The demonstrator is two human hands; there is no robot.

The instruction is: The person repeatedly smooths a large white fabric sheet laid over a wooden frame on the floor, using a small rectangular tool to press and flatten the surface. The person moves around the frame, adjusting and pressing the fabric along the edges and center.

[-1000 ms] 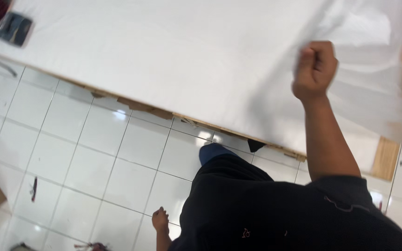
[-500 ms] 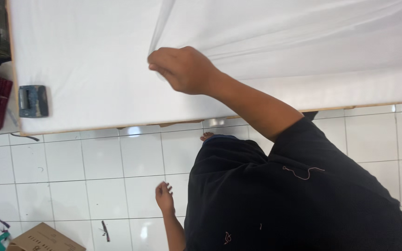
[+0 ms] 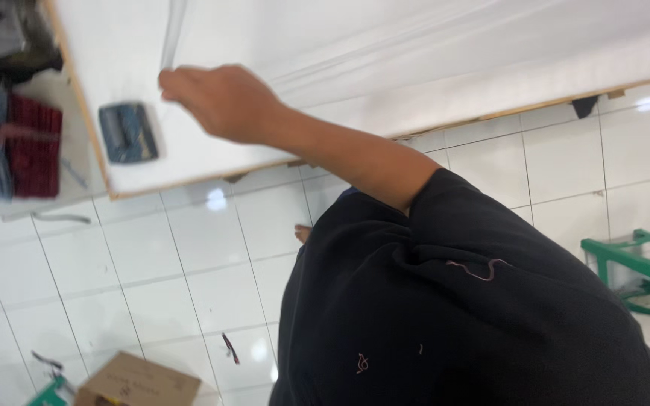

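Right hand [image 3: 220,101] pinched shut on a fold of white fabric [image 3: 415,45] spread across the table [image 3: 84,128], beside a small dark-blue block [image 3: 128,132]; left hand unseen

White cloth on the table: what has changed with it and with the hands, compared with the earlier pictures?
The right hand, closed on a fold of the white cloth, has moved along the table from the far side toward the end by the small dark box, drawing the fold with it. The left hand, earlier hanging by the body, is now out of view. The grip and the cloth covering the table stayed the same.
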